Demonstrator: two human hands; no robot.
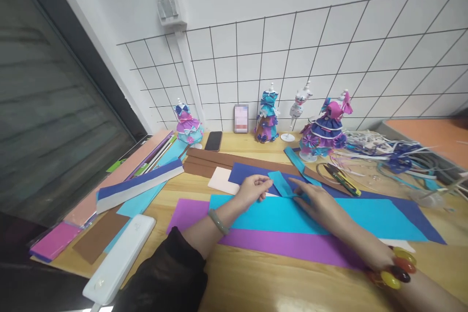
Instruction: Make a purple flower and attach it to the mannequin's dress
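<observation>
A short turquoise strip (281, 184), of thin paper or cloth, stands out against a dark blue sheet. My right hand (310, 199) has hold of its lower right end, between thumb and fingers. My left hand (255, 187) is closed in a pinch just left of the strip; whatever its fingertips hold is too small to make out. Under both hands lies a wide turquoise sheet (373, 217), on top of a purple sheet (278, 247) and a dark blue sheet (420, 214). A pale pink piece (222, 181) pokes out near my left hand.
Small dress forms, including a ruffled one (323, 129), stand along the wall, with a phone (214, 141) among them. A yellow-black utility knife (343, 181) lies right, before tangled ribbons (395, 151). Brown strips (201, 161) run behind. At left are stacked sheets (120, 173) and a white power strip (120, 258).
</observation>
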